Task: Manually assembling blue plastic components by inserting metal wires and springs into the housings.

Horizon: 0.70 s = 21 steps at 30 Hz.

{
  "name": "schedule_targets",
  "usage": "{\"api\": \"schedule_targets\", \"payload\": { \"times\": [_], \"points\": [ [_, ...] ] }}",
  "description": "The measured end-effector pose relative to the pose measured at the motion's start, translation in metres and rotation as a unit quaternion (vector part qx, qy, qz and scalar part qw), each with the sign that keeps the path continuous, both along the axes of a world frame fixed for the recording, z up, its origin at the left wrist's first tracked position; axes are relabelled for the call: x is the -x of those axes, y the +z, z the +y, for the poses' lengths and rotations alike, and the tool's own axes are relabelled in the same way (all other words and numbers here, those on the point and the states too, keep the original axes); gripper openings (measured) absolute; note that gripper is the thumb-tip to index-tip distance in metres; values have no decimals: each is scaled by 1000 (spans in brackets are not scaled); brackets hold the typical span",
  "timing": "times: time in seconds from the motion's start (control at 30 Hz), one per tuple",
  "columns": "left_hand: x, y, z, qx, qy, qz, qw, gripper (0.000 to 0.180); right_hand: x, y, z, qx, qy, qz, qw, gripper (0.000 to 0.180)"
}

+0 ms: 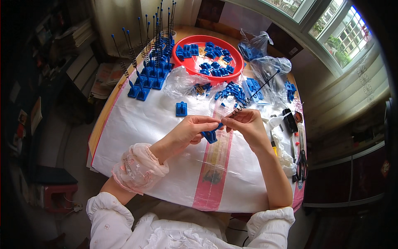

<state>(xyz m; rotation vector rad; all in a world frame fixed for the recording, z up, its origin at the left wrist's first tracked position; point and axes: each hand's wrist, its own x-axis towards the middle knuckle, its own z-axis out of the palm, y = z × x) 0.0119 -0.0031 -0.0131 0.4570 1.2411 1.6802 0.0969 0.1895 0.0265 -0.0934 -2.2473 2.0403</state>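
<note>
Over the near middle of the table, my left hand [192, 128] is closed around a blue plastic clip-like piece [210, 136], whose flat end points down toward me. My right hand [247, 125] pinches close beside it, fingertips nearly meeting the left ones. From the right fingers a black coil spring [242, 106] slants up and away, ending in a long straight dark rod. The fingers hide whether spring and blue piece are joined. A single blue base [181, 109] sits on the white sheet, just beyond my left hand.
Upright blue bases with springs [153, 74] stand at the far left. Beyond my hands are a red round tray [179, 63] with blue parts, a pile of small blue pieces [232, 92] and plastic bags [271, 64]. Black-handled scissors [302, 164] lie along the right edge.
</note>
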Motion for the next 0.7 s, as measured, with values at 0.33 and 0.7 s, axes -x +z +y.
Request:
{"api": "schedule_targets", "payload": {
  "times": [0.33, 0.7],
  "points": [
    [-5, -1, 4, 5, -13, 15, 1000, 28, 0, -2, 4, 5, -4, 1, 1000, 12],
    [-1, -8, 3, -8, -24, 62, 998, 27, -1, -1, 3, 1, 17, 1, 1000, 13]
  ]
}}
